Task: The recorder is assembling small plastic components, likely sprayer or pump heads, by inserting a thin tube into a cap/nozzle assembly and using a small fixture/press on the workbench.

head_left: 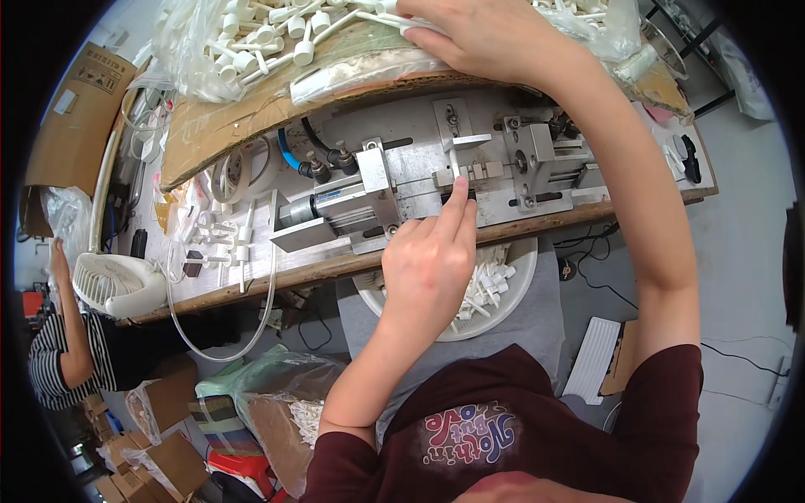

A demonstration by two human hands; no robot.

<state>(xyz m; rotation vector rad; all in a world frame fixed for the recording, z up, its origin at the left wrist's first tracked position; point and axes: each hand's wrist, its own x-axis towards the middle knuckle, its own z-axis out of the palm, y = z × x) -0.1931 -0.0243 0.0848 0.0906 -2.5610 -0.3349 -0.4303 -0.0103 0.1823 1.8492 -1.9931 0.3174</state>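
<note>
My left hand (429, 260) reaches up to a metal fixture block (486, 170) on the bench, two fingers stretched out and the others bent. A fingertip touches a small white stemmed plastic part (455, 161) standing at the block; my thumb is hidden. Farther up, my right hand (482, 38) is over a heap of white plastic parts with cup-shaped ends (303, 52). Its thumb and finger close around a white stem (392, 20), though the upper edge cuts off some fingers. Metal cylinder units, on the left (340, 210) and right (545, 159), face the block.
The heap lies on a cardboard sheet (251, 113) above the machine. Loose white parts (222, 239) and a white slatted device (117, 283) are at the bench's left. Below the front edge sits a white basin (524, 293) of white pieces. Another person (71, 356) is at far left.
</note>
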